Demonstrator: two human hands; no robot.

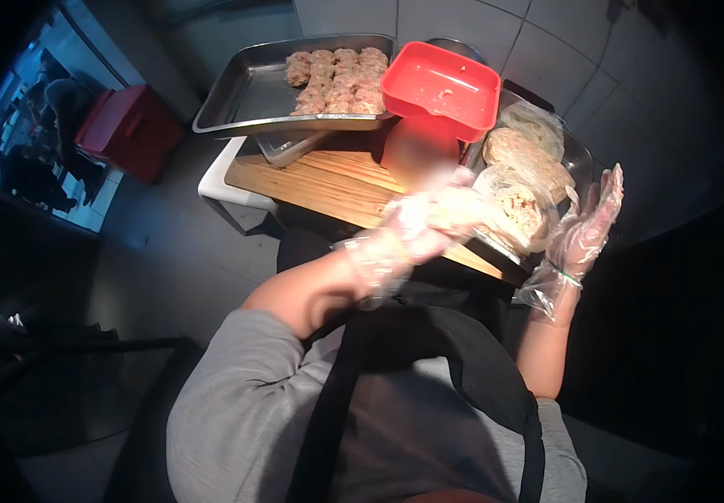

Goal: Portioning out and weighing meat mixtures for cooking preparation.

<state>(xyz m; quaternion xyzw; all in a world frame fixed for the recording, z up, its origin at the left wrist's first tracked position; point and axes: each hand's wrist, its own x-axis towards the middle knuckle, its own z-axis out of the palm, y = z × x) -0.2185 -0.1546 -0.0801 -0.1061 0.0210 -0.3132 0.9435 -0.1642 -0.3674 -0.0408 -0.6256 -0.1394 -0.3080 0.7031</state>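
Observation:
My left hand (428,223), in a clear plastic glove, is blurred over the wooden board (318,182), beside plastic bags of minced mixture (521,214); whether it holds anything cannot be told. To the right, my right hand (588,226) is raised with its gloved fingers apart and nothing in it. Past my left hand a round reddish thing (422,151) is blurred. Behind that, a red plastic container (453,91) holds small bits of residue. Rows of raw meat portions (343,82) fill the right part of a steel tray (242,129).
A lidded plastic container (286,148) sits below the steel tray. A white stool or stand (227,182) supports the board's left end. Tiled wall (456,25) rises behind. At far left are a red bin (129,132) and people beyond a doorway.

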